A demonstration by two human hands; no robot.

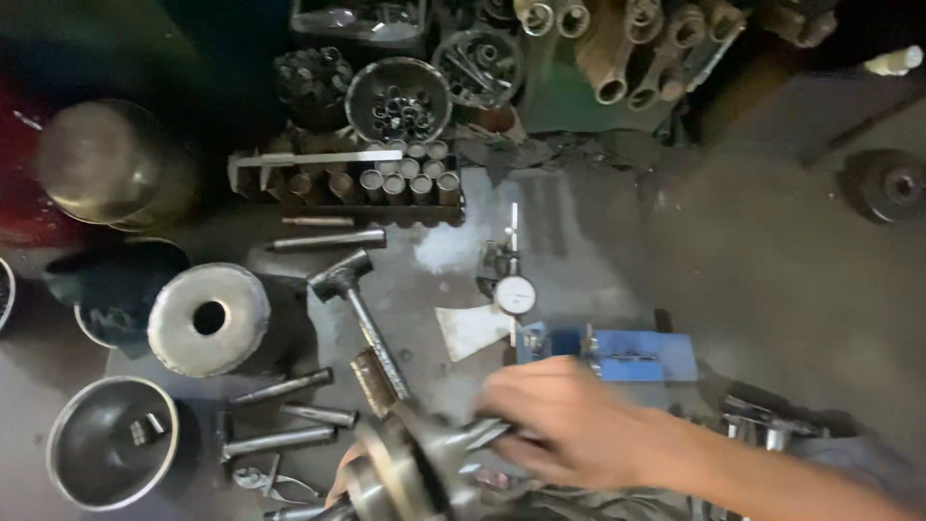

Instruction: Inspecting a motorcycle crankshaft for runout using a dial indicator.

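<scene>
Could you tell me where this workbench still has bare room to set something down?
The widest bare patch is the grey surface right of the dial gauge, above the blue block. The left side is crowded: hammer, metal disc, bowl and tray of sleeves.

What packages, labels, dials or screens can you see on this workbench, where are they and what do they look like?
Dial gauge: middle of the bench, round white face, dark rim, thin stem above.
Blue block: just below the gauge, beside the right hand, flat and rectangular; any markings too blurred to tell.
White scrap: left of the gauge, blank, roughly triangular.
No screens or signs.
</scene>
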